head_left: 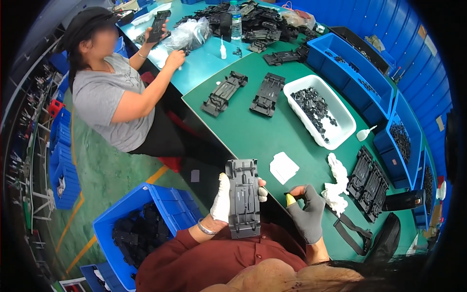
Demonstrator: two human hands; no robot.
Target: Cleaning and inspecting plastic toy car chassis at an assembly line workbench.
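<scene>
Your left hand [221, 202] is wrapped around the black plate [244, 199], in front of you beside the tabletop [243, 134]. Your right hand [307, 211] seems to pinch 1 dark piece [286, 194]. The plate is probably light and stiff; hold its 2 long edges.

Black moulded chassis plates [244, 199]: one in the left hand [222, 203], one with the co-worker [109, 92], two loose on the green table [248, 134] near the white tub [332, 136], at least two side by side at right; in the far heap [255, 19], too many to count. White tubs: one. White dropper bottles [223, 50]: two. Clear water bottles [236, 29]: one. Blue parts bins [396, 168] along the right: at least three. Gloves [308, 214]: two, one white, one grey.
</scene>
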